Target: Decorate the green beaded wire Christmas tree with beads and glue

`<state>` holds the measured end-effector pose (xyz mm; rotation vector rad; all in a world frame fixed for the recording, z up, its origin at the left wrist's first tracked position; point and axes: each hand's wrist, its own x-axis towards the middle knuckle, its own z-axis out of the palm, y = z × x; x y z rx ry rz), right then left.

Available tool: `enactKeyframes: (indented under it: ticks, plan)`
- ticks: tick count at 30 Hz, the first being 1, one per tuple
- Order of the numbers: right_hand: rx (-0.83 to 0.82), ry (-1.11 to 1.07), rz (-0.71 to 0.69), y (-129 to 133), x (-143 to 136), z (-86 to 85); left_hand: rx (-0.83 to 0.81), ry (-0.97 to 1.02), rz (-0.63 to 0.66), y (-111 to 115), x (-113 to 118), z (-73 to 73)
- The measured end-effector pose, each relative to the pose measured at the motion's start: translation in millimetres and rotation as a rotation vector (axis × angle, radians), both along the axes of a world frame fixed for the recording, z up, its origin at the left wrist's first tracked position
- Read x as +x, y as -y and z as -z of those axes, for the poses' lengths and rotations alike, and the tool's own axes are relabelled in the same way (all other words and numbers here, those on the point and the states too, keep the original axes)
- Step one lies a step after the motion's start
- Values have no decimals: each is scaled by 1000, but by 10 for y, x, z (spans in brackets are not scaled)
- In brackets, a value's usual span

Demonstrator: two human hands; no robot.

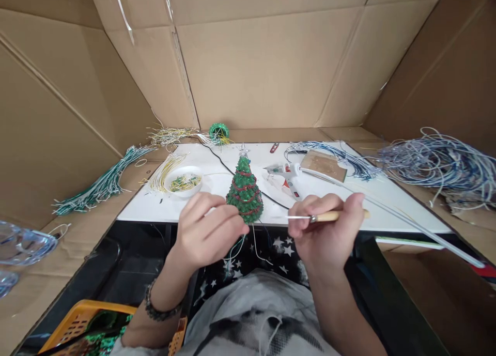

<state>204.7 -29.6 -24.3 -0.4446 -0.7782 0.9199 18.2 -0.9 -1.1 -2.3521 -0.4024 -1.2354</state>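
Note:
A small green Christmas tree with red garland and a clear star on top stands at the front edge of the white board. Thin wires hang below its base. Beside its lower left side is my left hand, fingers curled and bent together near the base and wires; what they pinch, if anything, is too small to make out. To the right of the tree, my right hand is closed round the wooden handle of a thin metal tool, whose tip points left toward the tree.
On the white board are a white dish of wire pieces, a glue gun and a cardboard piece. Wire bundles lie at both sides. An orange basket sits lower left. Cardboard walls surround the board.

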Motion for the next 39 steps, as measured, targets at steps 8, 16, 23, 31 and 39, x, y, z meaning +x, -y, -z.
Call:
enactKeyframes:
  ticks: [8, 16, 23, 31, 39]
  plan:
    - [-38, 22, 202, -165, 22, 44, -106, 327, -173, -520, -132, 206]
    - [33, 148, 214, -260, -8, 154, -781, 460, 78, -793, -91, 508]
    - [215, 490, 332, -500, -15, 78, -944, 311, 64, -716, 182, 695]
    - [359, 531, 417, -492, -41, 106, -616, 308, 1, -565, 192, 516]
    - [302, 503, 376, -219, -19, 36, -497, 326, -27, -207, 154, 247]
